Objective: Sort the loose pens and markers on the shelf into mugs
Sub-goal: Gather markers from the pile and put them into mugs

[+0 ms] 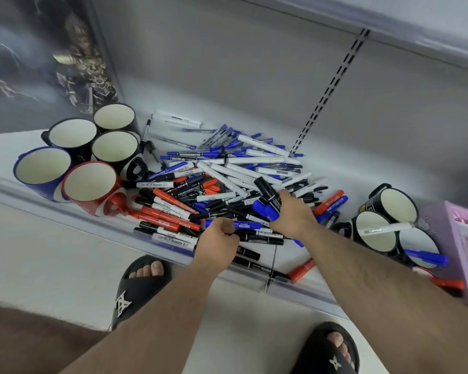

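A big heap of pens and markers (227,182), blue, red, black and white, covers the middle of the shelf (65,209). My right hand (292,214) grips a bundle of markers (266,199), black and blue, standing up from the heap. At the heap's near edge my left hand (219,238) pinches a blue marker (245,225). Empty mugs stand at the left: a blue one (42,168), a red one (89,184) and three black ones (114,147). On the right, black mugs (376,233) hold a white pen (389,228) and a blue marker (427,256).
A pink and purple box (465,247) stands at the far right of the shelf. A dark poster (38,55) covers the left wall. A slotted rail (327,95) runs up the back panel. My sandalled feet (141,282) are on the white floor below.
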`<state>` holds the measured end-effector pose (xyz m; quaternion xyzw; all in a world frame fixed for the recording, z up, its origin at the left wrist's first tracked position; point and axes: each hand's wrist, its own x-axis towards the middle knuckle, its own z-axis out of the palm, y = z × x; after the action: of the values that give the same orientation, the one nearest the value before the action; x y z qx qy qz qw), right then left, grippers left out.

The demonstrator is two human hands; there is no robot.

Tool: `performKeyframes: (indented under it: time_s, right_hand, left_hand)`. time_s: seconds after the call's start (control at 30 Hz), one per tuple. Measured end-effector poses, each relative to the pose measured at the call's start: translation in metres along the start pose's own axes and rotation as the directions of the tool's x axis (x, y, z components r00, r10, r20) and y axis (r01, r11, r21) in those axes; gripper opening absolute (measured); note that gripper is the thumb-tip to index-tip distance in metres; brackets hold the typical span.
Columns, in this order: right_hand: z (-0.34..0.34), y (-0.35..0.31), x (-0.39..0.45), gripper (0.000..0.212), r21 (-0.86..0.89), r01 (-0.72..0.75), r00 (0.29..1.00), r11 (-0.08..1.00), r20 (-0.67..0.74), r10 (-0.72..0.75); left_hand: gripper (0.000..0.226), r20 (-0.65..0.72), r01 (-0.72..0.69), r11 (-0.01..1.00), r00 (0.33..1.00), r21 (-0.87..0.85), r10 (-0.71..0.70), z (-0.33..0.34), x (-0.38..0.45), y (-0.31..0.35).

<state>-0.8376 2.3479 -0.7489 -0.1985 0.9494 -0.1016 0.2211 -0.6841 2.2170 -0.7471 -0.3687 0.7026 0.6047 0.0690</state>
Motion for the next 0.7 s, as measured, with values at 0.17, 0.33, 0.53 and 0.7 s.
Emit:
performKeyframes:
  time_s: [0.17, 0.33, 0.53, 0.7]
  right_hand:
    - [-0.018, -0.004, -0.003, 0.054, 0.399, -0.170, 0.980, 0.901, -0.031, 0.199]
    - [-0.045, -0.023, -0.025, 0.052, 0.723, -0.233, 0.960, 0.651, 0.065, 0.271]
    - [-0.080, -0.044, -0.103, 0.007, 0.865, -0.213, 0.977, 0.455, 0.204, 0.069]
    - [-0.099, -0.041, -0.142, 0.038, 0.879, -0.154, 0.988, 0.452, 0.151, 0.043]
  left_hand:
    - [0.035, 0.025, 0.040, 0.976, 0.999, -0.216, -0.036, 0.008, -0.003, 0.012]
    - [0.069, 0.252, 0.128, 0.849, 0.968, -0.513, 0.006, 0.017, -0.013, 0.035]
    - [0.078, 0.499, 0.145, 0.801, 0.841, -0.580, 0.209, 0.041, -0.042, 0.068]
    - [0.055, 0.587, 0.109, 0.808, 0.743, -0.579, 0.321, 0.044, -0.066, 0.079]
